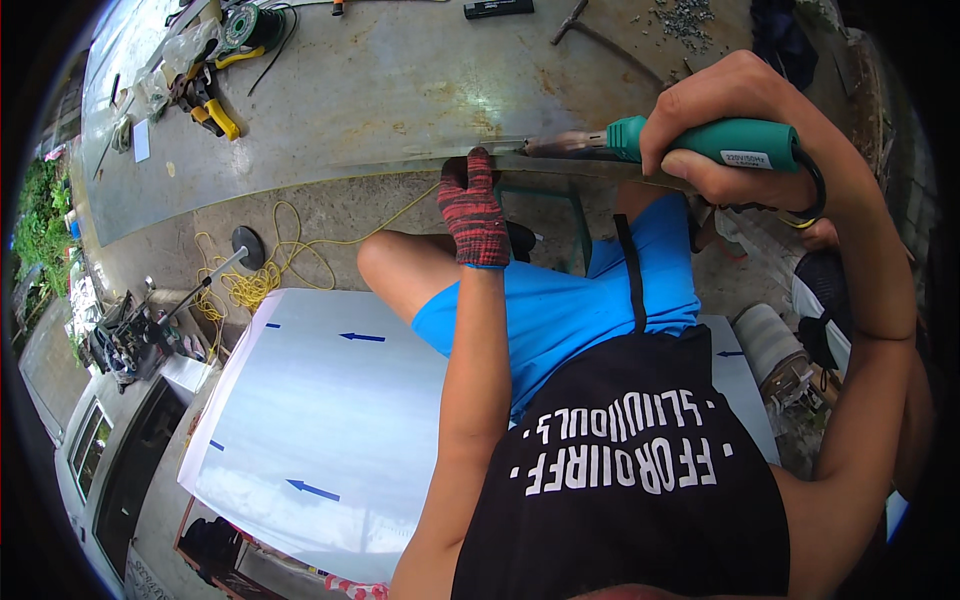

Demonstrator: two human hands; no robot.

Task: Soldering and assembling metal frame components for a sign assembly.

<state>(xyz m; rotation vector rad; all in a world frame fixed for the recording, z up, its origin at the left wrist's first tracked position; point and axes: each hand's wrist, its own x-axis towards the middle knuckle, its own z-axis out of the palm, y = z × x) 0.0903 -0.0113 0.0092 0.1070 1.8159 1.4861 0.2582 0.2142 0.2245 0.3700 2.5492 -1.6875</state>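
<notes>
My right hand (738,88) is wrapped round the green handle of a large soldering iron (720,140). Its metal shaft points left, and the tip meets the metal work surface (370,110) close to the near edge. Just left of that tip is my left hand (472,215), in a red and black knit glove. The gloved fingers are bent at the table's near edge, with one fingertip on top. Whatever they pinch there, perhaps a thin strip or the edge itself, is hidden.
Yellow-handled pliers (214,112) and a green wire spool (252,28) lie at the far left. A bent metal rod (605,42) and small metal pieces (685,22) are at the far right. Yellow cord (255,288) tangles below the table, near a large sheet (330,410) with blue arrows.
</notes>
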